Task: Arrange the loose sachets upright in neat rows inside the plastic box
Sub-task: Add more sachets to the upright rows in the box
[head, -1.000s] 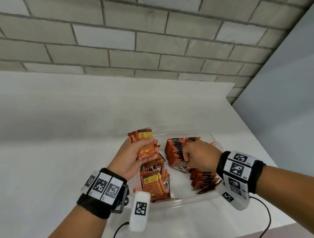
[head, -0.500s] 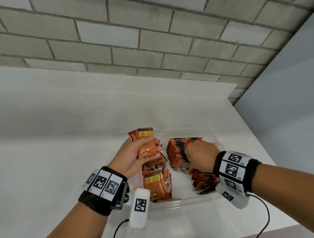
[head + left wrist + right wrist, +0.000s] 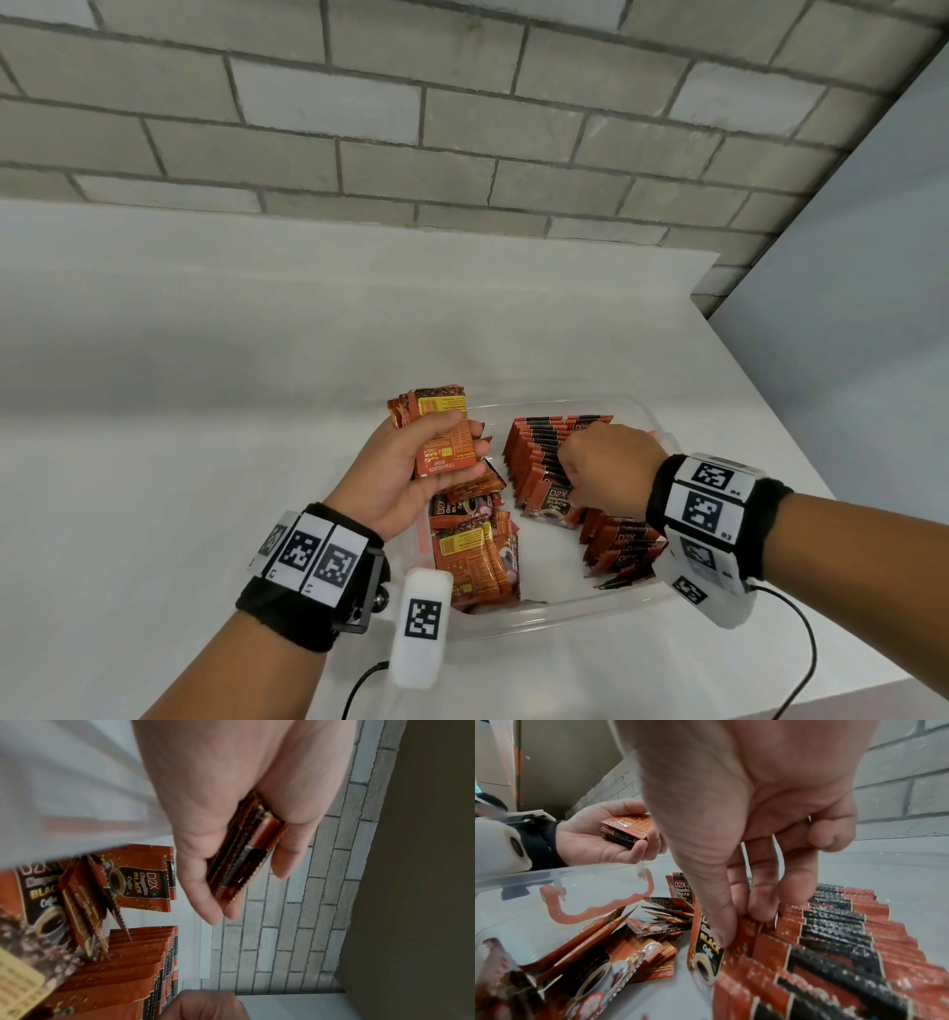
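Right now the right hand (image 3: 608,470) pinches the front sachet of the upright row (image 3: 544,452) between thumb and fingertips (image 3: 759,910), seemingly seating it square against the others so the row stays tight. Meanwhile the left hand (image 3: 411,473) curls round a small stack of coffee sachets (image 3: 444,437), held above the clear plastic box (image 3: 565,614) as a ready supply. Two rows stand in the box, the second (image 3: 619,547) nearer the person and leaning. One loose heap (image 3: 472,555) lies flat at the left. Individual sachets are too many and too overlapped to count.
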Demonstrator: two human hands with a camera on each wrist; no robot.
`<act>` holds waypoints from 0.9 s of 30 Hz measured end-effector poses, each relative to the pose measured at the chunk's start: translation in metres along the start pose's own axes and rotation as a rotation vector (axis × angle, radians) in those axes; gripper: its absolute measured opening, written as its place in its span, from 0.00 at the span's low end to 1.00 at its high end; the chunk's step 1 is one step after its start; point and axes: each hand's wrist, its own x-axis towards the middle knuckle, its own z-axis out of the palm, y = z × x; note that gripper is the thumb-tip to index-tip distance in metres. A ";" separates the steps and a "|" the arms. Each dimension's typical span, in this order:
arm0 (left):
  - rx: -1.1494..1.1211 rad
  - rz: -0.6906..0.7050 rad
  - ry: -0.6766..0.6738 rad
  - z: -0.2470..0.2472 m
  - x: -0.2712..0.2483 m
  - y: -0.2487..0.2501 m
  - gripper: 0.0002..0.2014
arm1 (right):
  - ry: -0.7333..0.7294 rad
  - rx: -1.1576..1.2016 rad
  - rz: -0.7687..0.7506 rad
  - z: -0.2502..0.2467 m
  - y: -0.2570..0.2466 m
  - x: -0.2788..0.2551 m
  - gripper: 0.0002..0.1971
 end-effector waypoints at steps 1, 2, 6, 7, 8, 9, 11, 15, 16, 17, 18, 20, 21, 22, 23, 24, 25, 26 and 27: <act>0.000 0.001 -0.003 0.000 0.000 0.000 0.17 | 0.001 0.004 0.000 0.000 0.000 0.000 0.05; -0.001 0.002 -0.005 -0.001 0.000 0.000 0.18 | 0.001 0.010 0.000 0.000 0.000 -0.001 0.06; -0.005 0.012 0.003 0.001 -0.002 0.001 0.18 | 0.007 0.038 -0.006 -0.002 0.002 -0.004 0.11; -0.002 0.015 0.008 0.002 -0.002 0.001 0.19 | 0.009 0.055 -0.004 -0.003 0.003 -0.005 0.11; 0.003 0.015 0.013 0.003 -0.002 0.002 0.19 | 0.018 0.080 0.001 -0.005 0.005 -0.006 0.11; 0.007 0.012 0.020 0.004 -0.003 0.002 0.19 | 0.032 0.115 0.013 -0.008 0.007 -0.007 0.10; 0.008 -0.001 0.031 0.005 -0.004 0.002 0.14 | 0.081 0.207 0.052 -0.016 0.014 -0.009 0.09; 0.104 -0.033 -0.010 0.014 -0.012 0.002 0.11 | 0.244 0.492 0.065 -0.038 0.031 -0.023 0.08; 0.130 -0.030 -0.041 0.018 -0.015 0.002 0.13 | 0.278 0.600 0.045 -0.042 0.031 -0.028 0.08; 0.147 -0.030 -0.080 0.023 -0.017 0.002 0.15 | 0.294 0.731 0.012 -0.044 0.028 -0.032 0.09; 0.155 -0.039 -0.122 0.028 -0.019 0.002 0.17 | 0.290 0.867 -0.033 -0.047 0.023 -0.038 0.11; 0.173 -0.062 -0.197 0.038 -0.021 -0.001 0.16 | 0.248 1.056 -0.137 -0.045 0.011 -0.046 0.17; 0.180 -0.073 -0.221 0.042 -0.022 -0.003 0.14 | 0.238 1.098 -0.183 -0.043 0.005 -0.048 0.18; 0.185 -0.081 -0.233 0.044 -0.022 -0.005 0.12 | 0.244 1.123 -0.213 -0.040 0.001 -0.048 0.18; 0.191 -0.086 -0.236 0.046 -0.022 -0.007 0.12 | 0.262 1.152 -0.228 -0.039 -0.002 -0.049 0.16; 0.193 -0.090 -0.241 0.047 -0.022 -0.008 0.11 | 0.284 1.189 -0.228 -0.037 -0.003 -0.048 0.14; 0.187 -0.092 -0.247 0.049 -0.022 -0.008 0.08 | 0.303 1.232 -0.223 -0.036 -0.003 -0.048 0.13; 0.177 -0.091 -0.247 0.050 -0.023 -0.008 0.07 | 0.317 1.265 -0.217 -0.034 -0.003 -0.048 0.11; 0.161 -0.092 -0.235 0.051 -0.023 -0.008 0.08 | 0.327 1.284 -0.209 -0.033 -0.003 -0.048 0.11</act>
